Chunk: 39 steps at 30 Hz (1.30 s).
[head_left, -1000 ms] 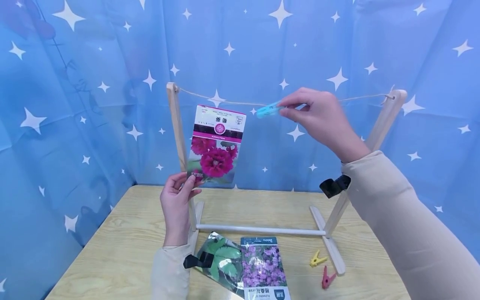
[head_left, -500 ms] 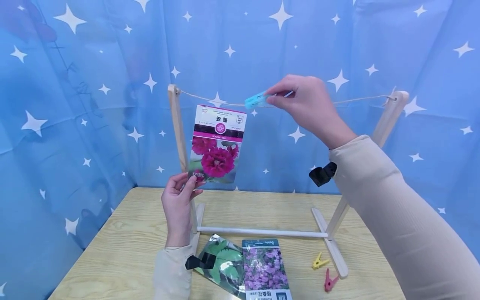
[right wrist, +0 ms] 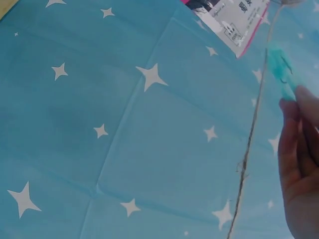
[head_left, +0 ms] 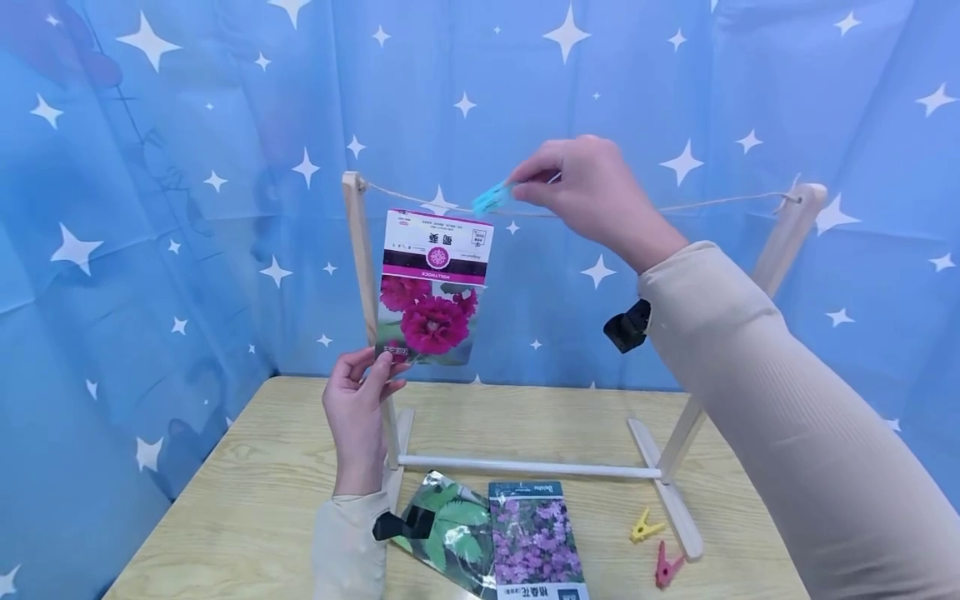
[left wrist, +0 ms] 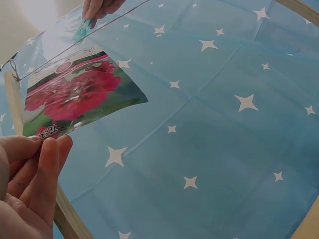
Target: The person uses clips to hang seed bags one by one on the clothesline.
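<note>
Hollyhock packet [head_left: 433,287] in left hand [head_left: 356,412], leafy packet [head_left: 453,527], purple packet [head_left: 536,537], contents hidden

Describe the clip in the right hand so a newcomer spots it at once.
Start at the wooden frame on the table, with string across its top. In the head view, the right hand pinches the clip above the upper right corner of the magenta-flowered packet. It alone is light blue; the yellow clip and red clip lie on the table.
</note>
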### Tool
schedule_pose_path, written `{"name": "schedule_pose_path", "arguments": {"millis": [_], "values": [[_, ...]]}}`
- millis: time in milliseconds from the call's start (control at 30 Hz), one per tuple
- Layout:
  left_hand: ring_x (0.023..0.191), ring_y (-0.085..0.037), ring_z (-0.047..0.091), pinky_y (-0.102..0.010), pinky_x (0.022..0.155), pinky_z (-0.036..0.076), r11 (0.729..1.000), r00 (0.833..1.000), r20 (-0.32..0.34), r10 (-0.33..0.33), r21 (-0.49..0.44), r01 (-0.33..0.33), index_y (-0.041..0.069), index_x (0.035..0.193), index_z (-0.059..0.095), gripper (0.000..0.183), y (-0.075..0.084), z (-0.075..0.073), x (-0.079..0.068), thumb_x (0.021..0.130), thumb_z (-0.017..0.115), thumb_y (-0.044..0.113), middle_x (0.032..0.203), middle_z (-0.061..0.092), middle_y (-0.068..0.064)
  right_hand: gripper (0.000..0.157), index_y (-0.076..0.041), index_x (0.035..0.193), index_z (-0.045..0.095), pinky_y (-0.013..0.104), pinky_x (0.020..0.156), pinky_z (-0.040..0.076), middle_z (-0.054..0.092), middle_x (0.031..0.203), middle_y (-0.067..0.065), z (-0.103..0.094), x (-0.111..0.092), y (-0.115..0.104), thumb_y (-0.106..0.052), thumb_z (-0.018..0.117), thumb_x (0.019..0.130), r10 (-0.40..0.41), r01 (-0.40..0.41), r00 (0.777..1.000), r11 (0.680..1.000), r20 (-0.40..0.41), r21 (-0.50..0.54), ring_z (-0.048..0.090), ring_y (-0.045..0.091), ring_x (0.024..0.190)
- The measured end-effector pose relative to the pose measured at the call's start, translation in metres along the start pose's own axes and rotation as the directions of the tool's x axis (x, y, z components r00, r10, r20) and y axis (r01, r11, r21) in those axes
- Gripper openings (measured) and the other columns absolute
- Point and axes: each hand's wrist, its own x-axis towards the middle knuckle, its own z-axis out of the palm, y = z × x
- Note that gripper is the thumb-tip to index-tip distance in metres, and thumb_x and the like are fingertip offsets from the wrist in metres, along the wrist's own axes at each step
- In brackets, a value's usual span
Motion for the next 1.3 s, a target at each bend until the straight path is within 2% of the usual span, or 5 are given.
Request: {"name": "schedule_pose_path", "arguments": {"millis": [267,600,867,1300], "values": [[0.075,-0.027,0.065,-0.032,0.06,0.053,1.0,1.0,0.007,0.001,0.015,-0.001,-0.003,0.1,0.055,0.029,-0.002,0.0,-0.001,0.078,0.068,0.011,0.094,0.063,-0.017,0.019,-0.018,0.1,0.069,0.027,0.071,0.043,0.062,0.092,-0.006,0.001,0.011,-0.005,-0.027,0.061,0.085,0.004,-0.004,0.995,1.0,0.097,0.0,0.053,0.009,0.082],[0.076,-0.026,0.065,-0.032,0.061,0.052,0.999,0.999,0.025,0.021,0.032,-0.022,-0.003,0.101,0.054,0.03,-0.001,0.002,-0.001,0.079,0.067,0.013,0.096,0.062,-0.018,0.017,-0.017,0.098,0.069,0.027,0.071,0.044,0.064,0.092,-0.004,0.0,0.023,-0.017,-0.023,0.06,0.086,-0.026,0.032,0.988,0.999,0.153,-0.041,0.054,0.01,0.082],[0.076,-0.026,0.065,-0.031,0.06,0.052,0.999,0.999,0.025,0.021,0.024,-0.021,-0.003,0.101,0.054,0.03,-0.003,0.005,-0.002,0.079,0.067,0.013,0.097,0.062,-0.018,0.012,-0.016,0.092,0.069,0.027,0.069,0.044,0.063,0.086,-0.004,-0.001,0.028,-0.025,-0.022,0.061,0.085,-0.055,0.074,0.978,0.993,0.201,-0.09,0.054,0.01,0.078],[0.074,-0.026,0.065,-0.03,0.057,0.052,1.0,0.999,0.027,0.023,0.006,-0.024,-0.003,0.099,0.055,0.027,-0.004,0.01,-0.003,0.08,0.066,0.011,0.095,0.063,-0.017,0.013,-0.015,0.094,0.069,0.026,0.077,0.045,0.064,0.092,-0.002,-0.006,0.031,-0.042,-0.019,0.061,0.085,-0.079,0.138,0.948,0.975,0.309,-0.173,0.056,0.01,0.083]]}}
